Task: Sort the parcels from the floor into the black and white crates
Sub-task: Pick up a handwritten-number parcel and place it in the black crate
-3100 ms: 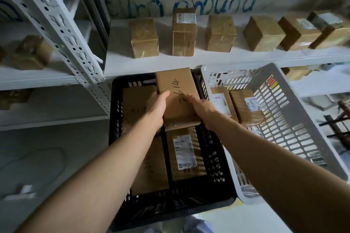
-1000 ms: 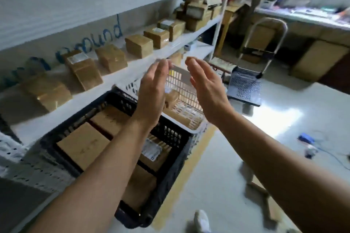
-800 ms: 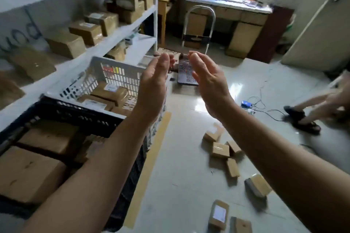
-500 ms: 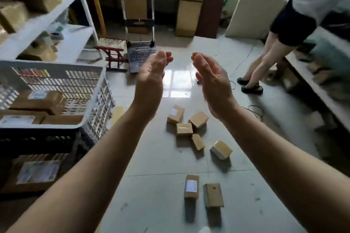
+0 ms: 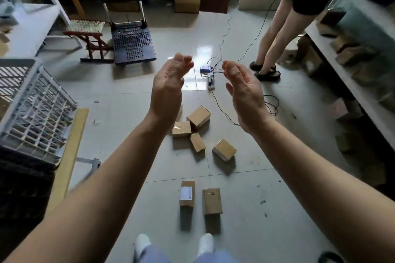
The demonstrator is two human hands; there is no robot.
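Several brown cardboard parcels lie on the tiled floor ahead of me. A cluster (image 5: 181, 128) sits mid-floor, with one tilted box (image 5: 224, 149) to its right. Closer to my feet lie a parcel with a white label (image 5: 187, 193) and a plain one (image 5: 212, 200). My left hand (image 5: 168, 89) and my right hand (image 5: 244, 94) are raised in the air above the cluster, palms facing each other, fingers relaxed, holding nothing. The white crate (image 5: 36, 113) stands at the left edge, with the black crate (image 5: 23, 190) below and in front of it.
A person in dark shorts (image 5: 284, 28) stands at the far right beside a low shelf (image 5: 350, 83) with boxes. Cables and a small blue device (image 5: 206, 69) lie on the floor. A folding hand trolley (image 5: 131, 45) and a small stool (image 5: 89, 34) stand at the back left.
I set a parcel in the black crate, let it go and turned right from the shelf. Both empty hands stayed raised; the floor parcels and a standing person came into view.
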